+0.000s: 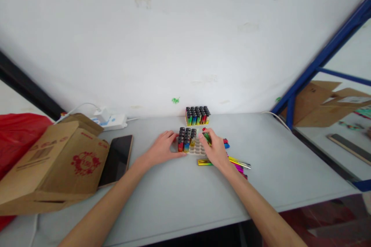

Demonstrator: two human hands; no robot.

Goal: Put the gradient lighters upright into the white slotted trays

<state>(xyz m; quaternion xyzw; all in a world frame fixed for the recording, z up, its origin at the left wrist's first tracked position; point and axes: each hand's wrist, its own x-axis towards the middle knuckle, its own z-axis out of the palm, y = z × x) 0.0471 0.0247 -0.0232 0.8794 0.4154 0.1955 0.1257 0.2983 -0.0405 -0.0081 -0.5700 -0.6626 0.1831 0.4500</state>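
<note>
While the right hand [215, 150] pinches a lighter (green) [206, 137], the tray [198, 148] lies partly beneath it.

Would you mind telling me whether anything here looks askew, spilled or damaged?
Nothing looks spilled. Shiny multicoloured lighters lie crisscrossed by the right hand, unlike the upright ones in the pale moulded tray. The white wall has beige patches and green marks.

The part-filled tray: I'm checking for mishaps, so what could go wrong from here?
The right hand, holding a green lighter close to the standing lighters, might knock one askew. Its wrist is near the loose lighters, so it could nudge them. If the left hand beside the tray shifts, it may bump the tray.
</note>
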